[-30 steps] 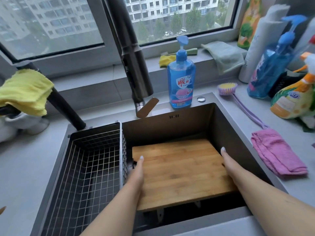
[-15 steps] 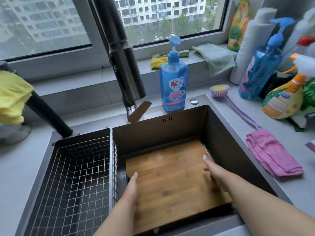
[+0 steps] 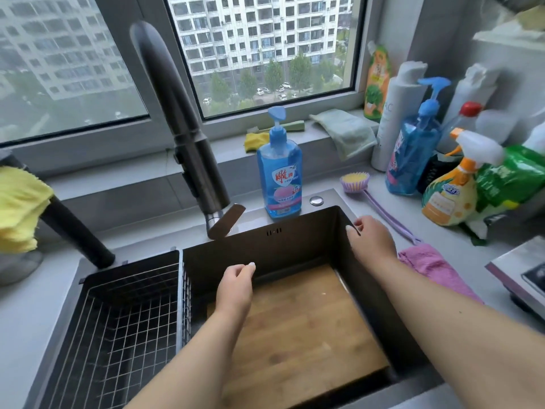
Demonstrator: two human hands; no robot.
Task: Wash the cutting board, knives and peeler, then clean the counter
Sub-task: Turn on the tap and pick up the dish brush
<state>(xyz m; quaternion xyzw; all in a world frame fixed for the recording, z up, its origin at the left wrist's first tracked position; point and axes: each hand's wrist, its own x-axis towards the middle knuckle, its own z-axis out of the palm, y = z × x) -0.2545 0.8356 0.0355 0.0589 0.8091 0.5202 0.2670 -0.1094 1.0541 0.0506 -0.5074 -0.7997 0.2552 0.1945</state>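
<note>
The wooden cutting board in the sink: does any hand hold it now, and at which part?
Nothing is held. The rectangular wooden cutting board lies in the sink; the left hand and right hand hover above it, fingers loosely curled, empty.

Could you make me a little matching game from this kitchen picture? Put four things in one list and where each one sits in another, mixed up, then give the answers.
Things:
1. cutting board
2. pink cloth
3. green cloth
4. yellow cloth

Places:
A. on the window sill
B. flat on the bottom of the sink
C. draped over a dark bar at the far left
D. on the counter just right of the sink

Pairs: 1-B, 2-D, 3-A, 4-C
</note>
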